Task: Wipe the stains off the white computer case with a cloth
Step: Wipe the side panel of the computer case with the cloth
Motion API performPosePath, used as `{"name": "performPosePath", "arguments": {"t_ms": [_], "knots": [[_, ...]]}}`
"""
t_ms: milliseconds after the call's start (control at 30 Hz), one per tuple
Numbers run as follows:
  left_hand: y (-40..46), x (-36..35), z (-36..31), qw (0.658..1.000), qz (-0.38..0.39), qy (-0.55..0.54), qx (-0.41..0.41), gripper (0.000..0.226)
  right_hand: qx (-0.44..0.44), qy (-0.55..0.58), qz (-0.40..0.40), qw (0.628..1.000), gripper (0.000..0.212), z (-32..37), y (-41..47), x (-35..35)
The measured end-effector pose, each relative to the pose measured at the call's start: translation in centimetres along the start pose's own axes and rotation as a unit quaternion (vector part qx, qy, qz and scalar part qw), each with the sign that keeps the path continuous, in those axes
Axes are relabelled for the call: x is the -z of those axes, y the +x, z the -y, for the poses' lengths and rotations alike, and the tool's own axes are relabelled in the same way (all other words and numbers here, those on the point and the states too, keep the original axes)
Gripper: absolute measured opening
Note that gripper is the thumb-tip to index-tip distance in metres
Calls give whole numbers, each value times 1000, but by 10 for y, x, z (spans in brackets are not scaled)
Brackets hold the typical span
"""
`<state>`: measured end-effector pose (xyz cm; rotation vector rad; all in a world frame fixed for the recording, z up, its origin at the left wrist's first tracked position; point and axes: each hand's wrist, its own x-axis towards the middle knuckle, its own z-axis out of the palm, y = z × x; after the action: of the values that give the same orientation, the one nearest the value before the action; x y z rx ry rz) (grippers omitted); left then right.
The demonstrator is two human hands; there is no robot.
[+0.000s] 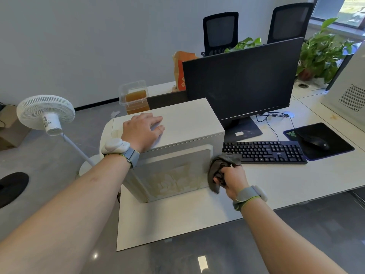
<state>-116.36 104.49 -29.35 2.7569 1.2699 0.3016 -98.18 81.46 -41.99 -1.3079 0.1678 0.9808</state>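
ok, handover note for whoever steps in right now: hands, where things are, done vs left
Left hand: flat on top of the white computer case, steadying it.
Right hand: grips the dark cloth, bunched, at the right edge of the case's near side panel.
Case stands upright on the white desk, left of the monitor and keyboard.
Done: cannot tell how much is wiped.
Left: yellowish stains on the lower side panel, and a patch on top near the left wrist.

Office. White bench (286, 180) carries monitor (241, 80), keyboard (264, 152), mouse (316, 144) on mouse pad (335, 149); two mesh office chairs (220, 32) upper right; potted plants (320, 52) by window.
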Motion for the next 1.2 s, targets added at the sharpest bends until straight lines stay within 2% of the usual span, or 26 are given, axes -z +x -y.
{"name": "performPosePath", "arguments": {"t_ms": [100, 167, 233, 333, 400, 467, 500, 533, 600, 633, 767, 833, 900, 933, 1000, 1033, 1067, 1133, 1200], "knots": [[0, -1, -1, 1000, -2, 3, -3, 54, -13, 86, 83, 993, 50, -6, 3, 24], [0, -2, 0, 1000, -1, -2, 2, 56, -75, 177, 125, 973, 45, -12, 2, 35], [0, -2, -1, 1000, 1, -11, 9, 59, -89, 191, 156, 965, 43, -17, 3, 38], [0, -1, -2, 1000, 1, -15, 9, 58, -35, 117, 118, 985, 17, -31, 11, 33], [0, -1, -1, 1000, -3, -14, 8, 58, -6, -17, 53, 998, 23, -40, 20, 33], [0, -2, -1, 1000, -2, -13, 11, 58, 5, -158, 23, 987, 33, -54, 30, 37], [0, -2, -1, 1000, 0, -14, 12, 58, 12, -252, 4, 968, 42, -60, 35, 38], [1, -3, -1, 1000, 1, -14, 12, 58, 24, -380, -23, 924, 51, -66, 37, 39], [1, -3, -1, 1000, 0, -15, 13, 55, 57, -616, -87, 780, 55, -79, 36, 38], [0, -3, -1, 1000, -2, -17, 14, 54, 67, -669, -92, 734, 52, -85, 33, 36], [0, -3, -1, 1000, -7, -21, 14, 54, -11, -737, -36, 674, 59, -114, 26, 31], [0, -4, -1, 1000, -9, -19, 14, 54, -5, -750, -37, 661, 50, -123, 31, 43], [0, -4, -1, 1000, -10, -22, 17, 54, 28, -726, -43, 685, 42, -123, 40, 56], [0, -4, 0, 1000, -10, -23, 18, 53, 45, -696, -54, 715, 39, -121, 44, 59], [0, -4, -1, 1000, -10, -22, 16, 53, 71, -555, -89, 824, 37, -114, 50, 59], [0, -5, -1, 1000, -9, -19, 14, 53, 63, -464, -117, 876, 41, -107, 52, 58], [0, -5, -1, 1000, -9, -17, 13, 53, 36, -380, -150, 912, 48, -100, 54, 56], [0, -4, -1, 1000, -10, -17, 14, 54, -37, -273, -174, 945, 53, -91, 62, 54], [1, -4, -1, 1000, -8, -21, 16, 55, -27, -224, -109, 968, 36, -85, 66, 41]]}}
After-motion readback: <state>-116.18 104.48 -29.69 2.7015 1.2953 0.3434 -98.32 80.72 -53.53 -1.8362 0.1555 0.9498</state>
